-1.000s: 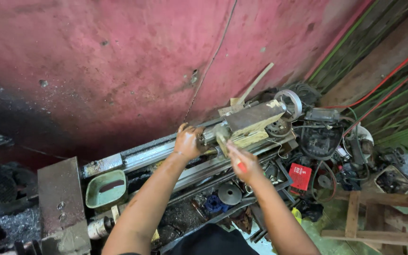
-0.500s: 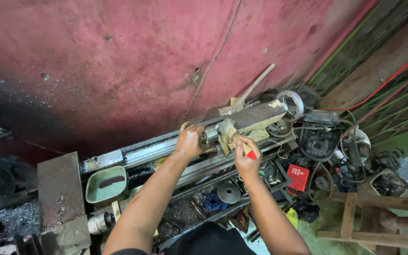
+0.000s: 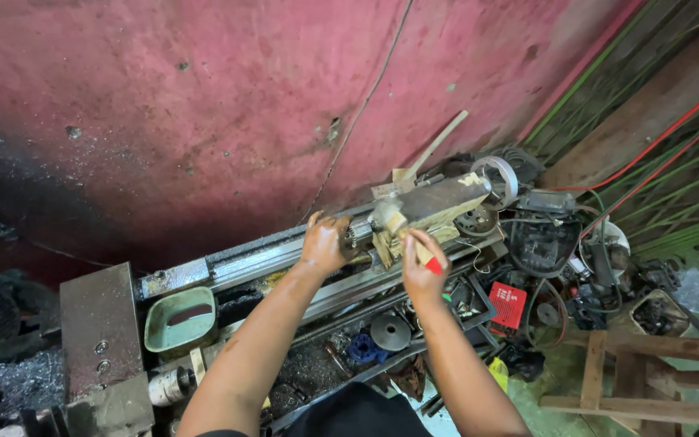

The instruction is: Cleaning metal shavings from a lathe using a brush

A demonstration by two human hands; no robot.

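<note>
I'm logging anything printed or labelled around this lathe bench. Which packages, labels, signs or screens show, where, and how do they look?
Red package: small, squarish, red with pale markings, lying among the clutter right of the right hand.
Yellow object: low on the floor, too unclear to tell if it is a package.
No signs or screens visible.

Red square packet (image 3: 508, 305) with white print, lying among clutter right of bench, near wooden stool (image 3: 641, 380).

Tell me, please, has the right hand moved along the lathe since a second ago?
Yes. The right hand has shifted toward the left hand and the workpiece, away from the red box.
</note>
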